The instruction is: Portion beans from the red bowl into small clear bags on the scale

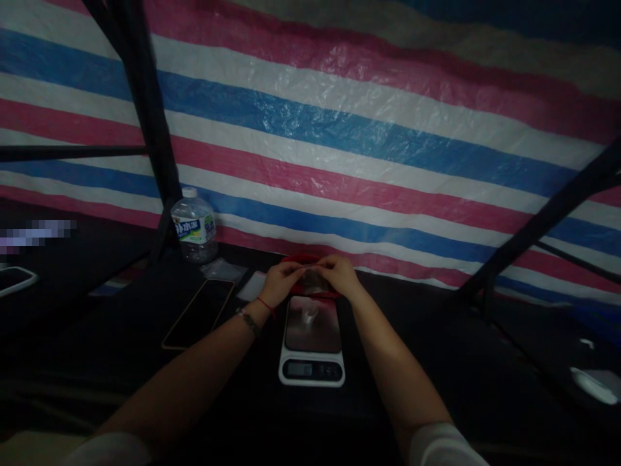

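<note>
A white digital kitchen scale point(312, 356) with a shiny metal top lies in front of me, its small display lit. Just beyond it is a red bowl or tray point(330, 295), partly hidden by my hands. My left hand point(282, 282) and my right hand point(339, 274) meet over the red container. Pinched between both sets of fingers is what looks like a small clear plastic bag point(315, 278); dim light blurs its contents. On the scale's plate shows a small pale spot point(309, 314), perhaps a reflection.
Left of the scale lie a dark phone point(200, 314), a white card or packet point(252, 286) and clear plastic bags point(224, 269). A large bottle point(195, 226) stands behind them. Black frame bars point(148, 103) and a striped tarp point(339, 162) border the dark table.
</note>
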Demonstrator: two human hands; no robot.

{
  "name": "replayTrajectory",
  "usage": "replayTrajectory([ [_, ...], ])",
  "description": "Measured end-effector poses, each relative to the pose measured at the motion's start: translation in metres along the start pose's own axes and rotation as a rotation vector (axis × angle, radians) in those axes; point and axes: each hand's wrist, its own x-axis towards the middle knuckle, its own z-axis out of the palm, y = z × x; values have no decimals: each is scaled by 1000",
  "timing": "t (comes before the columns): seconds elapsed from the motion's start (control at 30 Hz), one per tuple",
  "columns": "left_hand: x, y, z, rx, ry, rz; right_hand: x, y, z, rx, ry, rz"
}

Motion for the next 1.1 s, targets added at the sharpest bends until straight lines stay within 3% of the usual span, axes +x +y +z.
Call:
replayTrajectory([
  [0.1, -1, 9, 2, -65, 39, -52, -5, -2, -6, 60, 6, 23],
  [0.3, 2, 25, 5, -166, -77, -94, -36, -1, -34, 243, 237, 199],
  [0.43, 28, 25, -32, 18, 143, -116, -65, 21, -78, 385, 361, 284],
  [0.5, 40, 19, -56, 293, 93, -166, -79, 43, -98, 374, 362, 344],
  [0.6, 42, 0, -77, 726, -202, -248, -99, 80, -113, 196, 310, 436],
  [0.67, 32, -16, -77, 894, -288, -308, -111, 101, -113, -110, 201, 525],
  [0.77, 13, -40, -65, 1021, -254, -358, -125, 115, -105, -597, 81, 580],
  [0.83, 5, -52, -57, 1061, -227, -377, -129, 114, -101, -758, 72, 548],
  [0.97, 2, -65, -56, 1045, -218, -425, -124, 95, -101, -833, 154, 409],
  [1.1, 5, -69, -63, 935, -203, -406, -107, 69, -93, -730, 242, 224],
])
